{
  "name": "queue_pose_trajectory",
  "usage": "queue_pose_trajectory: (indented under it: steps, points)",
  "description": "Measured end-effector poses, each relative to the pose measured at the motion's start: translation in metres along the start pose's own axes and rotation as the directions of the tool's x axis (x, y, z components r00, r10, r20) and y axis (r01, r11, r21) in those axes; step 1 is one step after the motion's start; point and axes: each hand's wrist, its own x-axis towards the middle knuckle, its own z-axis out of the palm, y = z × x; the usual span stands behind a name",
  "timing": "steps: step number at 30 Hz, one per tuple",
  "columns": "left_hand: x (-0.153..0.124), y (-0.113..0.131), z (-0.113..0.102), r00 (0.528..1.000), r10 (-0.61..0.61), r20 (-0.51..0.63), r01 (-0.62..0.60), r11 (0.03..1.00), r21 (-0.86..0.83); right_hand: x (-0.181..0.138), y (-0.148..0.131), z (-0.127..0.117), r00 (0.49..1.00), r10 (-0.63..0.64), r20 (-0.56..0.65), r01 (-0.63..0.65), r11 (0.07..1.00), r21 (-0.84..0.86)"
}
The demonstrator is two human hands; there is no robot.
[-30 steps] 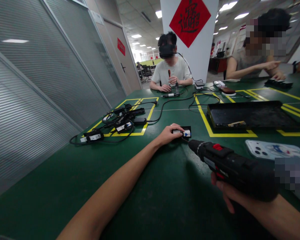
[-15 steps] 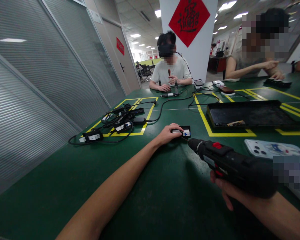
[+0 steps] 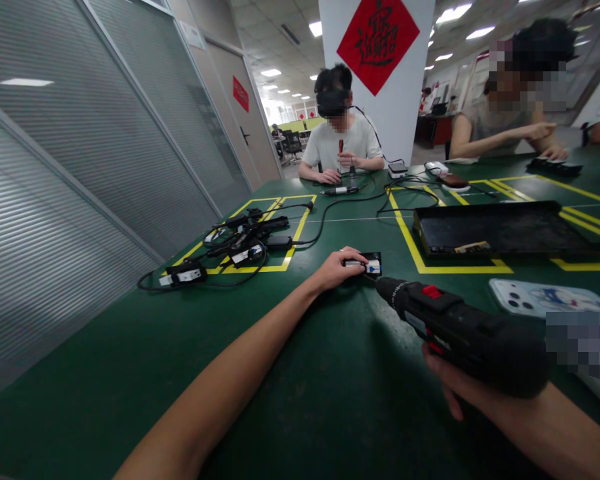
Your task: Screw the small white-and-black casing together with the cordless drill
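Note:
My left hand (image 3: 336, 269) reaches across the green table (image 3: 290, 373) and grips a small black adapter block (image 3: 371, 264) with a white and blue label, holding it down on the surface. My right hand (image 3: 455, 383) is wrapped round a black electric screwdriver (image 3: 455, 327) with a red switch. The tool's tip points at the near edge of the block and touches or nearly touches it.
A pile of black adapters with cables (image 3: 240, 243) lies in a yellow-taped box at the left. A black tray (image 3: 505, 230) sits at the right, a phone (image 3: 545, 298) near it. Two other people work at the far side. A glass partition runs along the left.

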Motion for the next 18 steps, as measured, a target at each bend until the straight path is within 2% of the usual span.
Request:
queue_pose_trajectory:
  steps: [7, 14, 18]
  points:
    - [0.0, 0.001, 0.001, 1.0, 0.016, -0.013, -0.016, 0.999, 0.029, 0.0, -0.007, -0.001, 0.996, 0.069, 0.047, -0.068, 0.998, -0.017]
    - [0.0, 0.003, 0.0, 1.0, 0.011, -0.024, -0.011, 1.0, 0.029, 0.0, -0.014, -0.002, 0.998, -0.003, 0.064, 0.006, 0.999, -0.046]
    - [0.0, 0.004, 0.0, 1.0, -0.005, -0.025, 0.006, 0.999, 0.041, 0.001, -0.003, -0.001, 0.999, -0.021, 0.048, 0.023, 0.999, -0.033]
